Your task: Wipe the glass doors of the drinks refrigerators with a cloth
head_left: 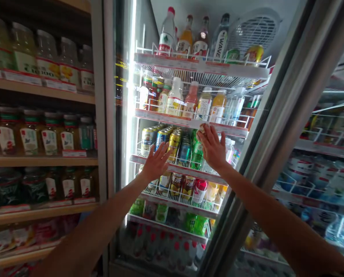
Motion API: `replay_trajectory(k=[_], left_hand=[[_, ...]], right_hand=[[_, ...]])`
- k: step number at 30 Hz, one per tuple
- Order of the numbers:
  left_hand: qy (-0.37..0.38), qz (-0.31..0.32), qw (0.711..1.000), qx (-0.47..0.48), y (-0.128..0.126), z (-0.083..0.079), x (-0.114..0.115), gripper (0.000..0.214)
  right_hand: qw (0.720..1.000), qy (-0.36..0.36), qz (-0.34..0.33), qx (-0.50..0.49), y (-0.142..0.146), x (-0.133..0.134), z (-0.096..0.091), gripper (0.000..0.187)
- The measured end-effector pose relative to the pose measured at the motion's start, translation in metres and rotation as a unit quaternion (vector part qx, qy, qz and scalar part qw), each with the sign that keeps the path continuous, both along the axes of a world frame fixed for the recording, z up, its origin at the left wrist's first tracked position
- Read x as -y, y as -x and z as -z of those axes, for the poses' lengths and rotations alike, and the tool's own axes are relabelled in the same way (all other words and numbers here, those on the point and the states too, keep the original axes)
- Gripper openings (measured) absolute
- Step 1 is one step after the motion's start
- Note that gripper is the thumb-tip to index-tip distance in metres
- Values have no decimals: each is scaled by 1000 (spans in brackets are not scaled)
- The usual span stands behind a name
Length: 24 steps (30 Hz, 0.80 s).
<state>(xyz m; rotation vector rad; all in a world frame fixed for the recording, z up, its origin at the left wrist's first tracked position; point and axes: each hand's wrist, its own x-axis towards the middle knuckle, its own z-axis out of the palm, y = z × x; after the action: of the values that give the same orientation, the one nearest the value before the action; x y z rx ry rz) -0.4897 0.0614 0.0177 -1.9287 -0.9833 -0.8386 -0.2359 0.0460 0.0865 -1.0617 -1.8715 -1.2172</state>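
Both my arms reach forward to a lit drinks fridge, apparently against its glass door [186, 94]. My left hand [155, 163] is open, fingers spread, in front of the drink cans [174, 140] on the third shelf. Higher up and to the right, my right hand [213, 148] lies fairly flat, with a small crumpled pale cloth [203, 129] partly showing under its fingertips. Behind that hand are a green bottle [196, 154] and the second shelf's price strip [166, 118]. Whether each palm touches the glass is hard to tell.
Wooden shelves [45, 161] with rows of bottled drinks stand at the left. A metal door frame [275, 115] slants down on the right, beside another fridge section with bottles [321, 181]. Glass drink bottles [185, 38] and a round vent [256, 30] are at the top.
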Motion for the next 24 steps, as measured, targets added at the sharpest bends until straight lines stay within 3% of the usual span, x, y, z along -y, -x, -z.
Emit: replay_trajectory(k=[2,6,8,11,13,15,19,21,24], left_hand=[[1,-8,1000,7,6,1,0,53],[-10,-11,1000,8,19,7,2,51],[-15,-19,1000,12,25,7,1,50],[-14,-35,999,28,31,1,-2,50],[-10,-40,998,38,33,-2,-3,51],[-9,-41,998,43,35,-1,-3,52],[0,-40,999,37,43,6,0,50],[1,-41,998,39,48,6,0,50],[-3,-41,998,49,49,3,-2,51]], right_hand=[[999,6,-8,45,11,0,14,54],[976,57,-70,200,22,7,62,49],[973,66,-83,205,25,5,54,48],[994,40,-51,87,36,-3,13,52],[998,30,-36,35,45,-8,-1,54],[996,46,-46,66,54,-9,12,55],[968,92,-97,211,60,-4,59,53],[967,82,-102,217,60,-6,54,51],[992,33,-59,106,60,-11,18,50]])
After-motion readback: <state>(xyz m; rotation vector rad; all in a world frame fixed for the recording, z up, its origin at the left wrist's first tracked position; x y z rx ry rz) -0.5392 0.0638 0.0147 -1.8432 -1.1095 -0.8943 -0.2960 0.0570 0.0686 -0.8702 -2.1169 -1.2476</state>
